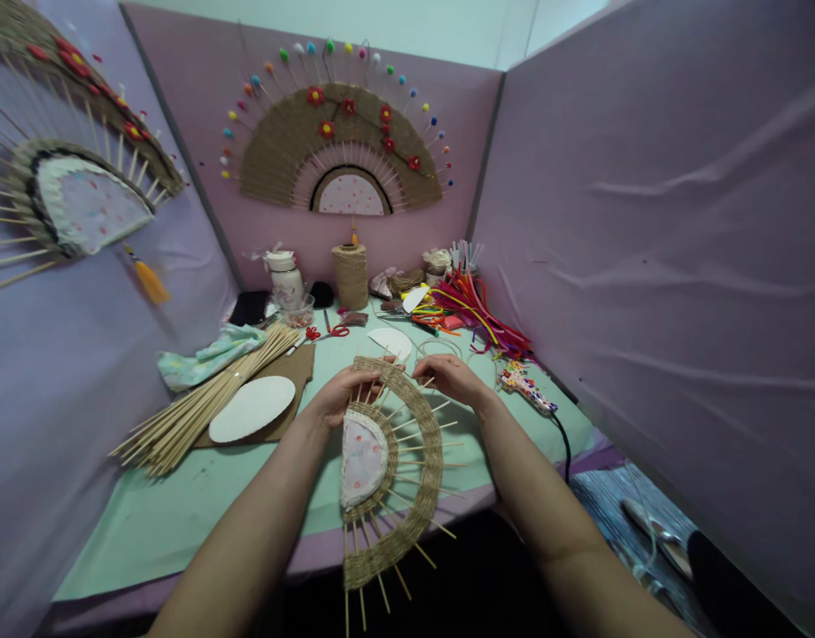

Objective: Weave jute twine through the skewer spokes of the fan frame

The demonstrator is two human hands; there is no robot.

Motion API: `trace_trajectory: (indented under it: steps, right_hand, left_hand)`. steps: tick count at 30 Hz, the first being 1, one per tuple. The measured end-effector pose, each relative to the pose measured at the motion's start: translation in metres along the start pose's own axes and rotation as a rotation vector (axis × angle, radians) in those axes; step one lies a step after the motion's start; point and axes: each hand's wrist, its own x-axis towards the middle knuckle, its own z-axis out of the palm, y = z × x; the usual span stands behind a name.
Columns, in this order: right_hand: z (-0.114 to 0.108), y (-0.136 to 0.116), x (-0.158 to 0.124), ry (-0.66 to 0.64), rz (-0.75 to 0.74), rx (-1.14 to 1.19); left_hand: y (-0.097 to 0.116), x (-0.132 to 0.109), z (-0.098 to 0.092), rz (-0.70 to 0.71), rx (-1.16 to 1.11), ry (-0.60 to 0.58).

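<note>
My left hand (343, 394) grips the upper end of a half-round woven fan (432, 452), its fingers wrapped around the sticks and the twine band. The fan is turned on its side, with thin sticks fanning out to the right and a white spotted half-disc (366, 461) at its core. It hangs partly over the table's front edge. Beside the fan's top edge is my right hand (453, 377), fingers pinched together close to the stick tips. What lies between those fingers is too small to make out. Behind the hands, thin cord (440, 346) loops on the table.
Left lie a bundle of sticks (214, 399), a white oval card (253, 409) and cardboard (305, 372). Further back are red scissors (337, 331), a twine spool (350, 276), a bottle (284, 279) and pipe cleaners (491, 319). A patterned glue gun (527, 388) with a cable lies right.
</note>
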Motion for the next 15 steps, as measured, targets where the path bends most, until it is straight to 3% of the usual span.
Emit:
trace_trajectory:
  steps: [15]
  right_hand:
    - [0.0024, 0.0029, 0.0029, -0.017, 0.028, 0.027]
  left_hand:
    - [0.0023, -0.0038, -0.0001, 0.059, -0.045, -0.105]
